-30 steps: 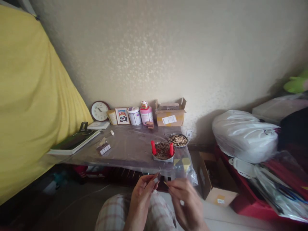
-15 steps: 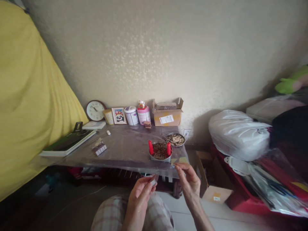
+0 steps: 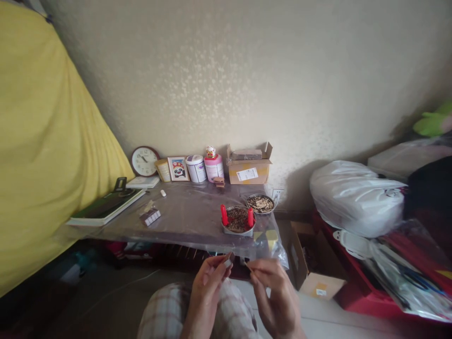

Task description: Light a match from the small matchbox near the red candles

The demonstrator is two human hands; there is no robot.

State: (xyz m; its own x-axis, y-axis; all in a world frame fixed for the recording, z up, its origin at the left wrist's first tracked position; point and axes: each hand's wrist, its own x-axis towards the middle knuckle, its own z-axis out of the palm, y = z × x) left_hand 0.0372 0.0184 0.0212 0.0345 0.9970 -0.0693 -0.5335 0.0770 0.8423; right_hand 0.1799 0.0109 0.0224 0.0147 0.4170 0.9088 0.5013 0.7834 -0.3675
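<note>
Over my lap, my left hand grips a small matchbox between thumb and fingers, its end pointing up and right. Just to the right, my right hand pinches a thin matchstick, whose tip points toward the matchbox with a small gap between them. Beyond my hands, near the table's front edge, a round tin holds dark grains and two upright red candles. Behind it sits a round dish full of matchsticks.
On the table lie a pack of small boxes and a large book. Along the wall stand a clock, a picture frame, canisters and a cardboard box. An open carton stands on the floor at right.
My right hand has come down and left with the matchstick, closer to the matchbox. My left hand stays nearly in place. The whole view has shifted slightly.
</note>
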